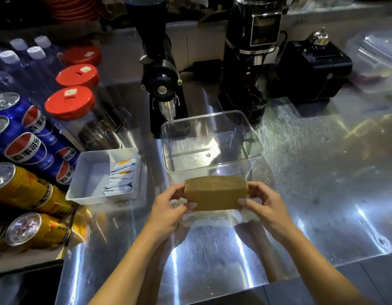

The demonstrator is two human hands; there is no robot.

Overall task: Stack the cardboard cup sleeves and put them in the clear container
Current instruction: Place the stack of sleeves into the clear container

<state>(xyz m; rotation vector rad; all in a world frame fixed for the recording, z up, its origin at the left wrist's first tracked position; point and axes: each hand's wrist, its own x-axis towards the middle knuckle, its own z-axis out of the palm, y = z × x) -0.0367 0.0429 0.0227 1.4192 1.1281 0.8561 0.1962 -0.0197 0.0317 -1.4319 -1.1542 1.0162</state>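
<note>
A thick stack of brown cardboard cup sleeves (216, 192) is held flat between both hands just above the steel counter. My left hand (168, 208) grips its left end and my right hand (265, 208) grips its right end, thumbs on the near face. The clear rectangular container (255, 139) stands directly behind the stack, open at the top, with nothing inside. The stack sits just in front of the container's near wall, about level with its rim.
A white tray (80, 172) with several sachets lies to the left. Blue and yellow cans (30, 150) and red-lidded jars (69, 102) line the far left. Two black coffee grinders (247, 69) and a black box (313, 71) stand behind the container on the steel counter (322, 172).
</note>
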